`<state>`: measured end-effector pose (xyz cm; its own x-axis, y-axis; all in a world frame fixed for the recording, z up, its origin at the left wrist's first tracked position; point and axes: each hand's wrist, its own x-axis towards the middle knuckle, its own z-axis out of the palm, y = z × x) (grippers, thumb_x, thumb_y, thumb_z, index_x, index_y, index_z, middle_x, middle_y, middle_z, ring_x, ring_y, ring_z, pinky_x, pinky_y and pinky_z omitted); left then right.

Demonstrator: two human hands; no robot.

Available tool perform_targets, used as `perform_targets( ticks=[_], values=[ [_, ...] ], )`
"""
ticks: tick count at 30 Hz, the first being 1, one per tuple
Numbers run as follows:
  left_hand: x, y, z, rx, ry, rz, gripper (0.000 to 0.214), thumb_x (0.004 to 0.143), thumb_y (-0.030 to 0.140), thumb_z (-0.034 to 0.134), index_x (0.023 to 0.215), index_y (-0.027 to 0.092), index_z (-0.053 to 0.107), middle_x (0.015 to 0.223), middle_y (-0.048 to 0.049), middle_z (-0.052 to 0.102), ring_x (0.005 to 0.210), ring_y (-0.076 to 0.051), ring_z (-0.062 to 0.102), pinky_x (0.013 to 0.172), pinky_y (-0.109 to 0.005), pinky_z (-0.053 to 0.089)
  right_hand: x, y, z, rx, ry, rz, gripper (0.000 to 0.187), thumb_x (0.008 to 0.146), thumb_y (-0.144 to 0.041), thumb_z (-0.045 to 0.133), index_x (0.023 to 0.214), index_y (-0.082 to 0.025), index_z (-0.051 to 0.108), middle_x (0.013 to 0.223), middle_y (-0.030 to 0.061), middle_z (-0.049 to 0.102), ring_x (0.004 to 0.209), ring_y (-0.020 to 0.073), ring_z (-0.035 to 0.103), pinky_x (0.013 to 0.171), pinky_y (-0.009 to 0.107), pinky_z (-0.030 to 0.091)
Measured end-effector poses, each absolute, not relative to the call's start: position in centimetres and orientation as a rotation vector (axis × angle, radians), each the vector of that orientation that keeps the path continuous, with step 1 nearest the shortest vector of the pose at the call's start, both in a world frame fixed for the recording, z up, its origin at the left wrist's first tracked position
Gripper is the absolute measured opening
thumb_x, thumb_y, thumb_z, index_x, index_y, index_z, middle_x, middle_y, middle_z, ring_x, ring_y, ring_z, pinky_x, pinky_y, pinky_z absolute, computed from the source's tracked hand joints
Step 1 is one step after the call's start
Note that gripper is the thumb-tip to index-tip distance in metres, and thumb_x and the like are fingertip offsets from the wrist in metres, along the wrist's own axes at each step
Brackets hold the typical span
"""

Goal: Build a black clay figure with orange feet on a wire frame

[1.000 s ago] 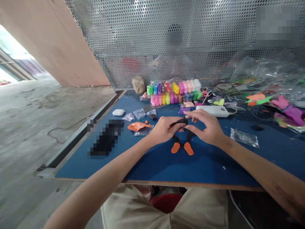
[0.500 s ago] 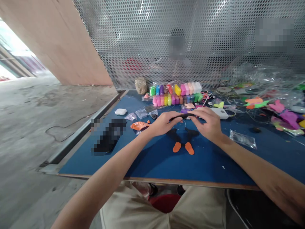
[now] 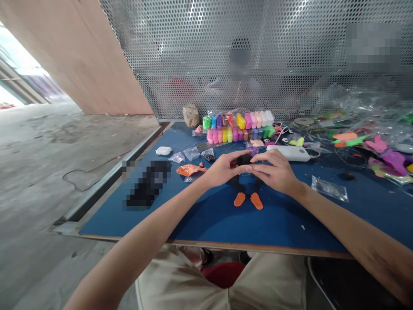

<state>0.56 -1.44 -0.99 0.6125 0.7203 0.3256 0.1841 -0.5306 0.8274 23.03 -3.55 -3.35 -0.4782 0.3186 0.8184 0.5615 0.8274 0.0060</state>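
A rounded black lump of modelling clay [image 3: 244,160] is held up over the table between my two hands. My left hand [image 3: 226,168] is closed on its left side, thumb below and fingers above. My right hand [image 3: 274,171] grips it from the right, with fingertips touching those of the left. Below them on the blue table lie two flat orange foot-shaped pieces [image 3: 257,201], toes towards me. Dark shapes above the orange pieces are partly covered by my hands, so I cannot tell if they are clay or shadow.
Packs of coloured clay [image 3: 237,135] line the back, before a perforated metal panel [image 3: 200,51]. To the left are a pixelated dark object [image 3: 148,183], a white case [image 3: 163,150] and orange clay in wrapping [image 3: 190,170]. A white device [image 3: 288,153], clear packet [image 3: 329,188] and coloured shapes [image 3: 390,159] lie right.
The black clay looked long and thin before; now a shorter, thicker rounded end shows. My right hand has shifted left and down, closer to my left, uncovering more of the white device.
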Motion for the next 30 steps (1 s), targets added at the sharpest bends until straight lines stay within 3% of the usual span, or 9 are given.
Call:
perform_targets(
  ticks=[4, 7, 9, 13, 18, 20, 22, 25, 30],
  values=[
    [0.4, -1.4, -0.7, 2.037, 0.642, 0.822, 0.048, 0.094, 0.047, 0.062, 0.133, 0.019, 0.062, 0.109, -0.0083, 0.07, 0.087, -0.018, 0.062, 0.074, -0.027, 0.049, 23.1, -3.5, -3.3, -0.68, -2.029, -0.216, 0.031, 0.088, -0.03, 0.074, 0.119, -0.032, 0.068, 0.11, 0.0068, 0.067, 0.099, 0.0242, 0.066, 0.089, 0.044, 0.057],
    [0.7, -1.7, -0.9, 2.07, 0.56, 0.787, 0.044, 0.097, 0.047, 0.057, 0.128, 0.017, 0.062, 0.11, -0.0088, 0.069, 0.086, -0.017, 0.061, 0.075, -0.028, 0.048, 23.1, -3.4, -3.1, -0.735, -2.117, -0.24, 0.059, 0.087, -0.041, 0.074, 0.141, -0.03, 0.054, 0.131, 0.0126, 0.062, 0.121, 0.0324, 0.06, 0.101, 0.052, 0.051],
    [0.9, -1.9, -1.3, 2.084, 0.531, 0.766, 0.042, 0.098, 0.049, 0.054, 0.12, 0.015, 0.063, 0.102, -0.0075, 0.067, 0.081, -0.016, 0.059, 0.072, -0.028, 0.048, 23.2, -3.3, -3.1, -0.727, -2.238, -0.304, 0.066, 0.09, -0.042, 0.07, 0.15, -0.03, 0.044, 0.143, 0.0121, 0.058, 0.129, 0.0339, 0.056, 0.105, 0.054, 0.048],
    [1.3, -2.1, -2.0, 2.147, 0.593, 0.737, 0.042, 0.099, 0.054, 0.048, 0.092, 0.015, 0.062, 0.076, -0.0016, 0.058, 0.065, -0.012, 0.048, 0.06, -0.026, 0.041, 23.2, -3.2, -3.0, -0.656, -2.354, -0.34, 0.068, 0.094, -0.04, 0.065, 0.155, -0.03, 0.037, 0.147, 0.0092, 0.058, 0.13, 0.0312, 0.057, 0.108, 0.052, 0.046],
    [1.4, -2.8, -1.4, 2.173, 0.631, 0.861, 0.045, 0.097, 0.057, 0.052, 0.084, 0.015, 0.062, 0.06, 0.004, 0.045, 0.054, -0.009, 0.035, 0.051, -0.024, 0.029, 22.6, -4.1, -2.5, -0.59, -2.292, -0.257, 0.065, 0.094, -0.034, 0.066, 0.152, -0.027, 0.039, 0.145, 0.0107, 0.059, 0.132, 0.03, 0.058, 0.106, 0.051, 0.05],
    [1.2, -2.9, -0.9, 2.164, 0.603, 0.883, 0.046, 0.097, 0.056, 0.05, 0.09, 0.014, 0.066, 0.063, 0.002, 0.053, 0.056, -0.01, 0.043, 0.054, -0.024, 0.034, 22.5, -4.5, -2.3, -0.582, -2.223, -0.213, 0.054, 0.094, -0.029, 0.067, 0.144, -0.028, 0.048, 0.143, 0.0094, 0.061, 0.131, 0.0288, 0.059, 0.107, 0.05, 0.051],
    [0.8, -2.7, -0.4, 2.139, 0.589, 0.93, 0.047, 0.099, 0.055, 0.047, 0.105, 0.014, 0.069, 0.08, -0.0038, 0.067, 0.069, -0.014, 0.058, 0.063, -0.026, 0.044, 22.5, -4.8, -2.3, -0.631, -2.086, -0.128, 0.042, 0.093, -0.024, 0.067, 0.133, -0.029, 0.055, 0.136, 0.0083, 0.066, 0.127, 0.0276, 0.062, 0.105, 0.049, 0.053],
    [-0.4, -1.6, 0.0, 2.11, 0.702, 1.069, 0.047, 0.101, 0.052, 0.045, 0.122, 0.015, 0.066, 0.105, -0.0106, 0.074, 0.092, -0.02, 0.068, 0.079, -0.03, 0.051, 23.3, -4.7, -2.4, -0.743, -1.892, 0.077, 0.034, 0.094, -0.024, 0.066, 0.125, -0.029, 0.054, 0.132, 0.0089, 0.068, 0.121, 0.0269, 0.066, 0.096, 0.046, 0.06],
    [-2.0, 0.2, -0.2, 2.383, 1.007, 1.023, 0.039, 0.101, 0.047, 0.048, 0.107, 0.018, 0.073, 0.1, -0.0069, 0.077, 0.083, -0.017, 0.067, 0.074, -0.026, 0.048, 24.9, -3.7, -2.6, -0.849, -2.014, 0.24, 0.036, 0.097, -0.028, 0.062, 0.133, -0.028, 0.055, 0.117, 0.0068, 0.075, 0.097, 0.0228, 0.076, 0.082, 0.036, 0.064]
  ],
)
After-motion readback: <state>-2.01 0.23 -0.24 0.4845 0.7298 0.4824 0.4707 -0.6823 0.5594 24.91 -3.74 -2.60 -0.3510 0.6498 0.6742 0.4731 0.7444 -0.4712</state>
